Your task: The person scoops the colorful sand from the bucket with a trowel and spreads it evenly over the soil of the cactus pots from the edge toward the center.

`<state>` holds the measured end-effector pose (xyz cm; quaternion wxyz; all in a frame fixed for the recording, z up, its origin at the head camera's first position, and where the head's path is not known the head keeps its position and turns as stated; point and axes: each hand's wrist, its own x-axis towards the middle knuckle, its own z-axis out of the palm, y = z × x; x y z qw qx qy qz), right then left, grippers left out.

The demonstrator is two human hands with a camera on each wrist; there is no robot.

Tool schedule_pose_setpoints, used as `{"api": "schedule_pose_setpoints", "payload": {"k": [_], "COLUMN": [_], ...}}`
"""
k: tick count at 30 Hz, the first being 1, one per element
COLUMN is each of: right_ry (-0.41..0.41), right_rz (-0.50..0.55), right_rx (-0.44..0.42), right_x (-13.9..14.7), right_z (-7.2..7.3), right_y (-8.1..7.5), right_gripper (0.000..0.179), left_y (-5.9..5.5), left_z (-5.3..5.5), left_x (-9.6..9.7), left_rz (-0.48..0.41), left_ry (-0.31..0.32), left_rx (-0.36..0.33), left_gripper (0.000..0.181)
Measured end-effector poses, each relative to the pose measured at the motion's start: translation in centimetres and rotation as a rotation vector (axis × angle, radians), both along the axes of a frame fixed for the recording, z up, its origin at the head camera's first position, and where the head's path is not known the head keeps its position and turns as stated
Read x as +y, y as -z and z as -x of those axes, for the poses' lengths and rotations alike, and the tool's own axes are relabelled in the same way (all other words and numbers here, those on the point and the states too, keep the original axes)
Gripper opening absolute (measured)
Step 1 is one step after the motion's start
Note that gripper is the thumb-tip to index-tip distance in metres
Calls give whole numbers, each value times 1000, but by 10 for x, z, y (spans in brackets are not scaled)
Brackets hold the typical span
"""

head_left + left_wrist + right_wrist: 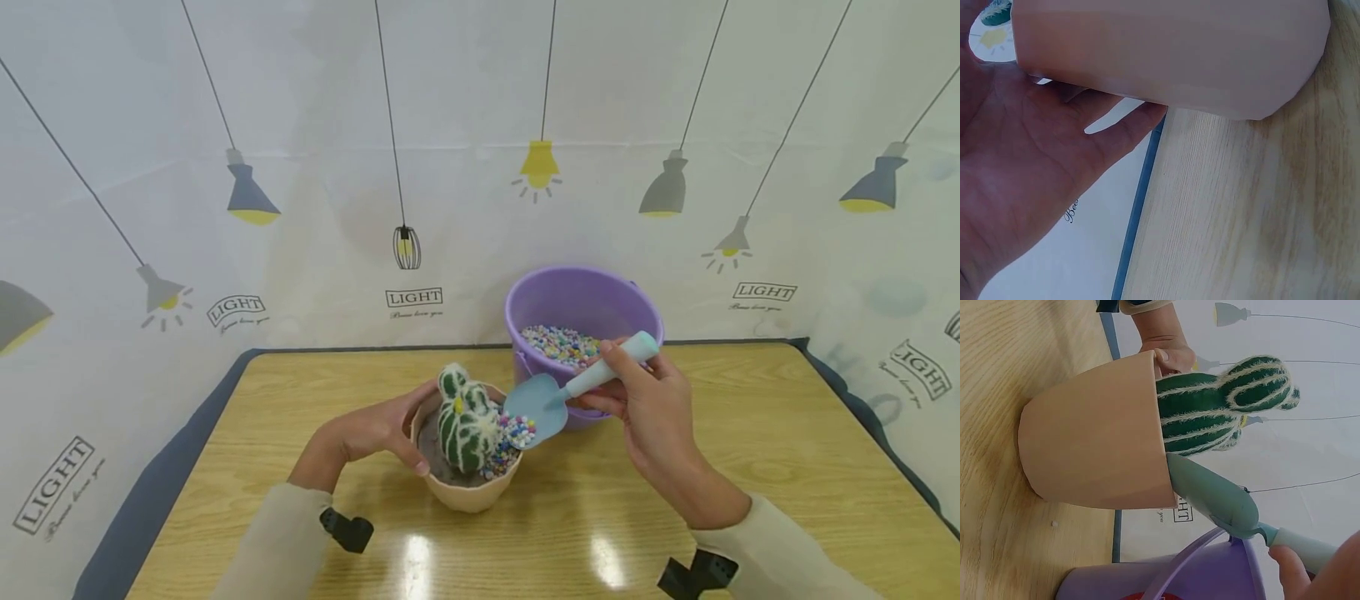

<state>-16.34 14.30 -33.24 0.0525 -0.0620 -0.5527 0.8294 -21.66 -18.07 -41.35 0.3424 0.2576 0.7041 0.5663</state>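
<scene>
A green cactus with white fuzzy ribs [467, 433] stands in a peach flowerpot [468, 497]. My left hand [378, 433] grips the pot from the left, thumb at the rim and the other fingers round its far side. In the left wrist view, the palm [1035, 150] lies along the pot wall [1172, 56]. My right hand [658, 408] holds a light blue trowel [551, 400] by its handle. The trowel blade [1216, 494] tips over the pot's right rim, carrying colorful pebbles [519, 430]. More pebbles lie in the soil beside the cactus.
Behind and right of the pot stands a purple bucket [585, 292] with colorful pebbles [558, 343] inside. The wooden table [315, 383] backs onto a wall cloth [465, 200] printed with lamps. One small pale bit [1054, 524] lies on the wood.
</scene>
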Motion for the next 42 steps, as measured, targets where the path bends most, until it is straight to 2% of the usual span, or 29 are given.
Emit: {"api": "schedule_pose_setpoints", "payload": {"k": [8, 17, 24, 28, 35, 42], "right_ry": [-12, -88, -94, -87, -112, -108], "right_rz": [-73, -176, -180, -153, -8, 96], "right_rx": [31, 111, 133, 145, 99, 79], "right_x": [-3, -4, -3, 2, 14, 24], "right_z": [1, 1, 4, 10, 23, 36], "right_y": [-2, -11, -18, -22, -25, -28], "right_gripper": [22, 22, 21, 22, 23, 26], "left_y": [-3, -4, -4, -3, -4, -3], "left_z": [-3, -3, -3, -5, -6, -9], "left_x": [-2, -3, -3, -3, -4, -4], "left_rz": [57, 78, 71, 85, 89, 114], "left_ry": [-35, -46, -45, -49, -62, -88], "left_rx": [12, 4, 2, 2, 5, 39], "left_gripper": [119, 121, 121, 120, 118, 116]}}
